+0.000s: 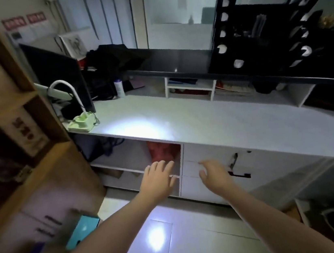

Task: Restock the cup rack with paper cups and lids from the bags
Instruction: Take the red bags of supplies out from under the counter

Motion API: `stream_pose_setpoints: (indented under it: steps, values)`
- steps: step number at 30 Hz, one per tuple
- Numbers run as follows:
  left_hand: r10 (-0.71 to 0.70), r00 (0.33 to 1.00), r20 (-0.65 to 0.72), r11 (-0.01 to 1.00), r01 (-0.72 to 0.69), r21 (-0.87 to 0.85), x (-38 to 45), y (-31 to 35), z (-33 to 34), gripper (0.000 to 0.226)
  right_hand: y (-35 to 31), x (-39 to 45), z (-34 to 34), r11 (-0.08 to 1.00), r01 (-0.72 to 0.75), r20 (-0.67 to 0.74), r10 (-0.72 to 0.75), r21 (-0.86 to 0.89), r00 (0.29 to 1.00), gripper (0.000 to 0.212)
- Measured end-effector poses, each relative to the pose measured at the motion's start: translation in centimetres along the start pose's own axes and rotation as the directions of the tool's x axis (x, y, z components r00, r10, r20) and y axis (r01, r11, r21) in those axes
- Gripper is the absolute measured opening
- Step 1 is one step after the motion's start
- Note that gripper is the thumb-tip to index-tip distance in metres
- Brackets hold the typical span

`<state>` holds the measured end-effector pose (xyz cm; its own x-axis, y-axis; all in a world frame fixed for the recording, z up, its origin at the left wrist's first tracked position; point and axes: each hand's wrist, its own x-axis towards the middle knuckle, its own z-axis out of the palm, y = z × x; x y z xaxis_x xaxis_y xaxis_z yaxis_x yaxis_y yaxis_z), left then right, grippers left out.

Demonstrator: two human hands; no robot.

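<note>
1. The black cup rack [256, 36] stands up on the dark raised counter ledge [175, 70] at the far right. Pale round shapes show in its side holes, possibly cups, but it's too dark to say how full it is.
2. No bags of cups or lids plainly in view; a red bundle [163, 150] sits in the open cubby [136, 162] under the white counter [203, 117], and it could be one, though that's a guess.
3. Left hand [160, 178] reaches toward that cubby, fingers spread wide, holding nothing.
4. Right hand [215, 175] hovers just beside it in front of the white drawer fronts [210, 184], fingers loose and relaxed, also empty.
5. Progress call: this looks like the very start. Nothing fetched, nothing carried; finding the bags, opening them and loading the rack all remain.
6. Outward: a green lamp base [82, 122] on the counter's left end, wooden shelving [10, 104] at far left.
</note>
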<state>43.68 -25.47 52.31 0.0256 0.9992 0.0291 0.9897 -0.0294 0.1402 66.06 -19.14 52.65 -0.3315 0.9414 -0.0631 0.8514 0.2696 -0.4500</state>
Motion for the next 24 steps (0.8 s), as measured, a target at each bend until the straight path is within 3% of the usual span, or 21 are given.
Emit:
stream_pose_setpoints:
  steps: [5, 10, 24]
  values:
    - [-0.041, 0.999, -0.036, 0.999, 0.041, -0.01, -3.4, -9.6, 0.2, 0.065, -7.5, 1.4, 5.9, 1.0, 0.02, 0.022, -0.02, -0.006, 1.0, 0.039]
    - [-0.07, 0.997, -0.038, 0.998, 0.07, -0.01, -4.0, -15.8, 1.2, 0.059, -12.2, 3.2, 9.9, 1.0, 0.009, 0.036, -0.009, 0.005, 0.999, 0.04]
    - [-0.081, 0.996, 0.024, 0.997, 0.081, 0.013, 5.3, -24.6, 5.8, 0.051, -16.0, 15.0, 18.1, 0.999, -0.023, 0.063, 0.025, -0.029, 0.998, 0.038]
